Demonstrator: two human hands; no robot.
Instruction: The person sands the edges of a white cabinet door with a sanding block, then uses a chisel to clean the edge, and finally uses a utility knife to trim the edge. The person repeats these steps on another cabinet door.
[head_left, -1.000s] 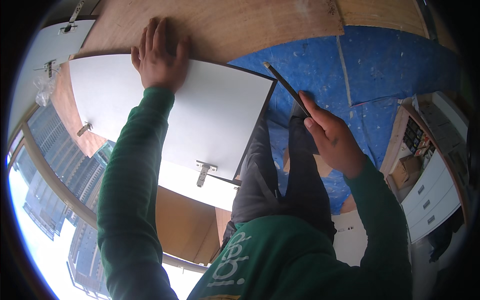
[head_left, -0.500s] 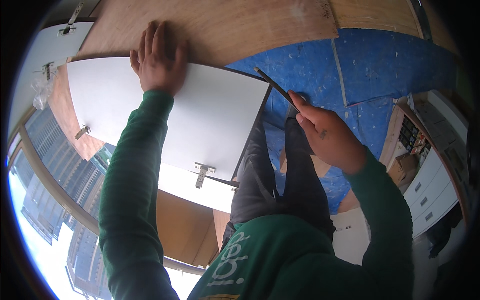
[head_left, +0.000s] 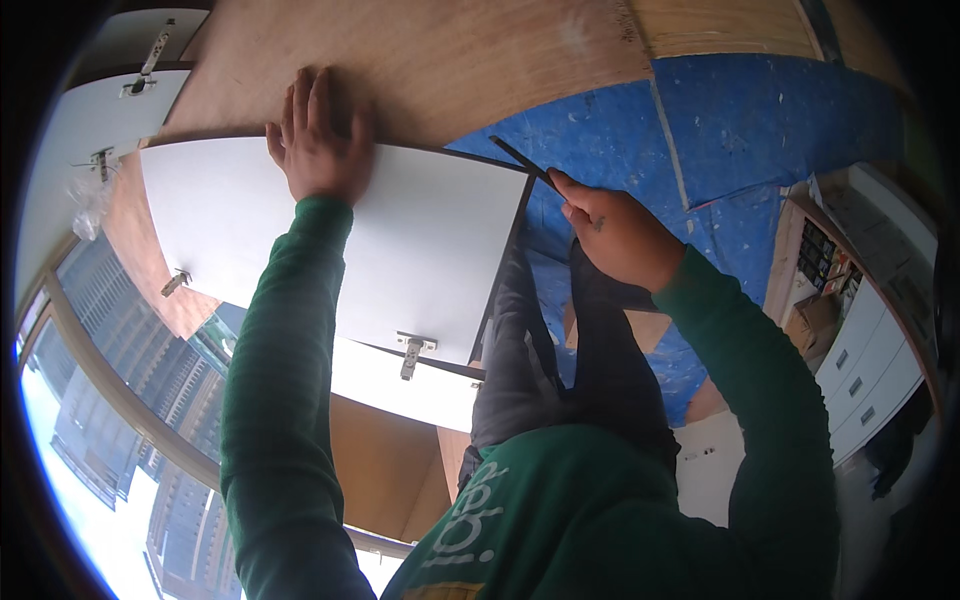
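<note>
Resting with fingers spread, the left hand (head_left: 325, 160) grips nothing on the top edge of the white board (head_left: 430, 250), left of the frame's middle; the right hand (head_left: 622, 235), right of the middle, is closed around a thin dark stick (head_left: 515, 156)

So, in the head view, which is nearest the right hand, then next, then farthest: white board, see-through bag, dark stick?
1. Dark stick: held in the right hand.
2. White board: left of that, under the left hand.
3. See-through bag: at the picture's far left.
</note>
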